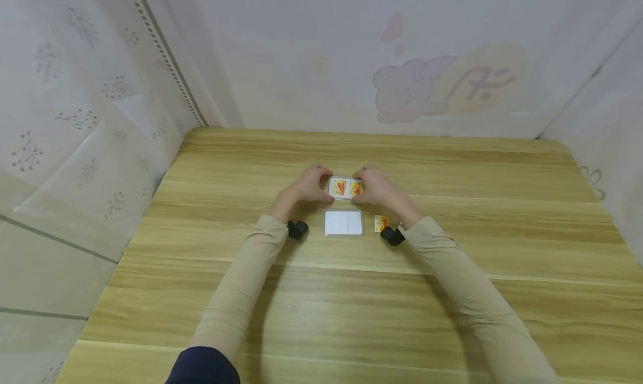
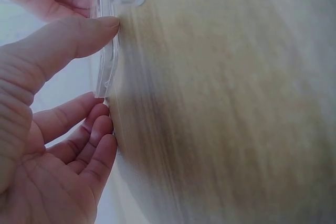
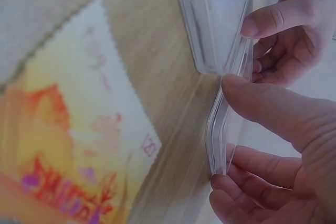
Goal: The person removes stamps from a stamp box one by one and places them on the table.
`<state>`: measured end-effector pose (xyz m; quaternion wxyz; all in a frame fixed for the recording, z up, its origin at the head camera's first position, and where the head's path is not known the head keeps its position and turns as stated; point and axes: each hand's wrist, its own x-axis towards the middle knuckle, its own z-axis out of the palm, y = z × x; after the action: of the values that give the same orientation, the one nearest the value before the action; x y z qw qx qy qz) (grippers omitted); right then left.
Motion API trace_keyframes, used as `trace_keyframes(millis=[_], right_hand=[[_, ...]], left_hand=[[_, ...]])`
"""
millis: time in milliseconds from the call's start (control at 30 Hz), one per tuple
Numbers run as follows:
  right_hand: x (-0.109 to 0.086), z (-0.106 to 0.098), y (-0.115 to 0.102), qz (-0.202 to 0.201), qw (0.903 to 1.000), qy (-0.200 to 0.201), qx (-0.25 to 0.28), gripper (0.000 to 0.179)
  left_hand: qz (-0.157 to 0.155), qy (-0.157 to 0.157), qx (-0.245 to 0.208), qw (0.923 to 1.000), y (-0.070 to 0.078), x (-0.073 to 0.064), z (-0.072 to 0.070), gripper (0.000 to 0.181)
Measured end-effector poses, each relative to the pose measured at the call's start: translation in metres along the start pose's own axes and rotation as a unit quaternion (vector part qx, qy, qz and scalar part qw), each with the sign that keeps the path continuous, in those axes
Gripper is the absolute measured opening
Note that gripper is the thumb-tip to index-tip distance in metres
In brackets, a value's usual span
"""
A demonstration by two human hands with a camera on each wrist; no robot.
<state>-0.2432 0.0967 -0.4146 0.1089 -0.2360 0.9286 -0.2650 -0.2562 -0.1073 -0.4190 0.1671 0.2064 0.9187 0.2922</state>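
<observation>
A small clear plastic stamp case point(image 1: 345, 196) with two orange-and-yellow stamps on a white backing lies on the table. My left hand point(image 1: 307, 186) grips its left end, thumb point(image 2: 97, 30) on the near edge and fingers round the far side. At the right end my right hand point(image 1: 378, 187) holds it the same way, thumb point(image 3: 257, 98) on the near edge. Just nearer lies a second clear case part point(image 1: 343, 223) with a white insert. One loose stamp point(image 1: 380, 222), perforated and marked 120 in the right wrist view, lies beside my right wrist.
The wood-grain table point(image 1: 321, 306) reaches back to a pale printed curtain point(image 1: 301, 60). Another patterned curtain point(image 1: 75, 110) hangs along the left side. A black wrist camera point(image 1: 298, 230) sits on the left wrist, another wrist camera point(image 1: 392, 236) on the right.
</observation>
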Motion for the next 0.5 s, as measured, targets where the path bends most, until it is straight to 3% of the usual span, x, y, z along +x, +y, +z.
trace_keyframes(millis=[500], right_hand=[[0.0009, 0.0003, -0.0001, 0.010, 0.9999, -0.007, 0.008, 0.059]], left_hand=[[-0.002, -0.002, 0.001, 1.0000, -0.0017, 0.0018, 0.0012, 0.065]])
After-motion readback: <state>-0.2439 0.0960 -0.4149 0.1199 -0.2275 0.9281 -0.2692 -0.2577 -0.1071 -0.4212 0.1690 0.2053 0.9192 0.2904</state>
